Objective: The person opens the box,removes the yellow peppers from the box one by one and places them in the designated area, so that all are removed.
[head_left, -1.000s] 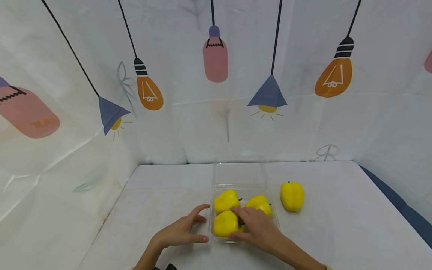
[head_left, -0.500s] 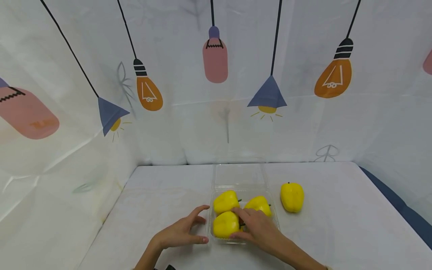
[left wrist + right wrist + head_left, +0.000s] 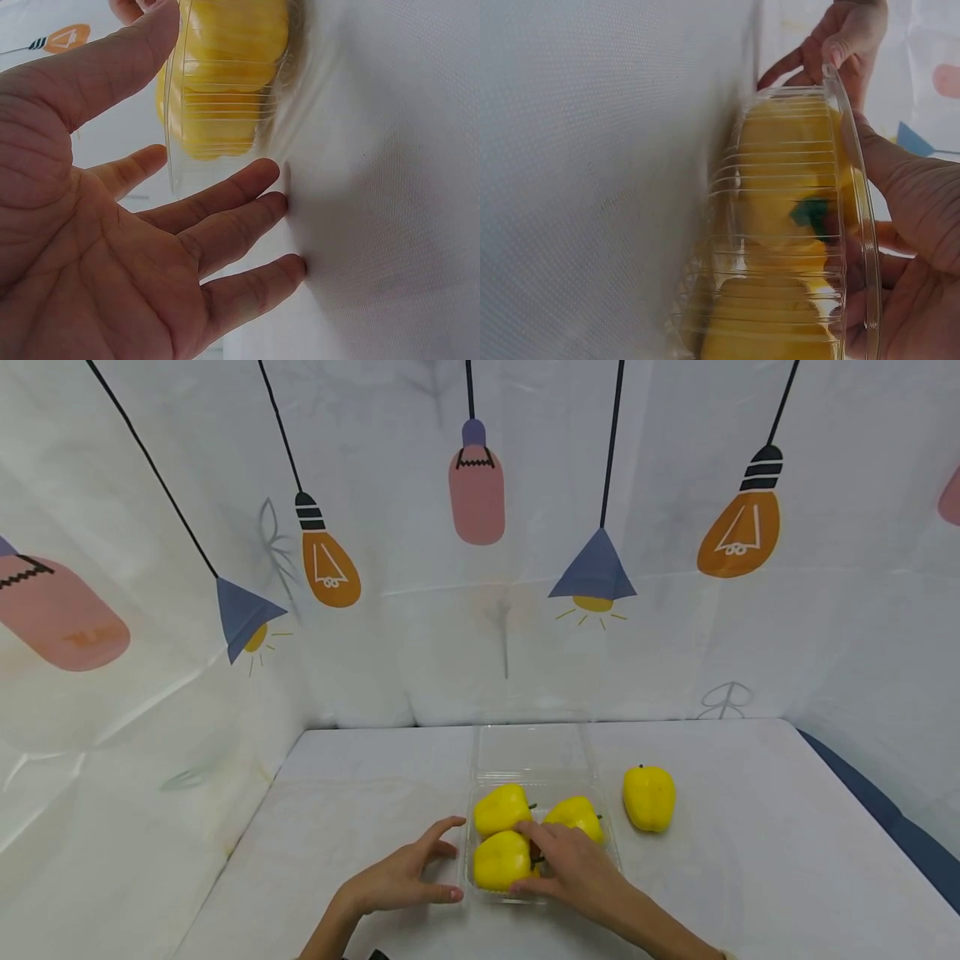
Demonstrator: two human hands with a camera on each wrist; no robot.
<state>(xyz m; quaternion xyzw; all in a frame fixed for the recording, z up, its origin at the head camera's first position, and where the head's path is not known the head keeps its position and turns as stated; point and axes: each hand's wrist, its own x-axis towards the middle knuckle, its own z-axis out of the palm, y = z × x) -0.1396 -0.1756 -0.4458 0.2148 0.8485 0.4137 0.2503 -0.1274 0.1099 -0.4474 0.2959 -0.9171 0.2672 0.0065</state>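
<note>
We see nothing shift: left hand [image 3: 401, 877] wide beside the open clear plastic box [image 3: 532, 775], right hand [image 3: 577, 867] pinching the blocky yellow bell pepper [image 3: 500, 862] in its front-left corner, so work seems paused.

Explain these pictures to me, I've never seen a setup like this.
There's no robot, just a person's bare left hand and right hand. The wide picture comes from a camera worn on the head, looking forward and down; the two close-ups come from a camera on each wrist. On the white table sits an open clear plastic box holding three yellow peppers, with a fourth pepper on the table to its right. The right hand's fingers curl round the nearest pepper; the left hand is open beside the box, holding nothing.
</note>
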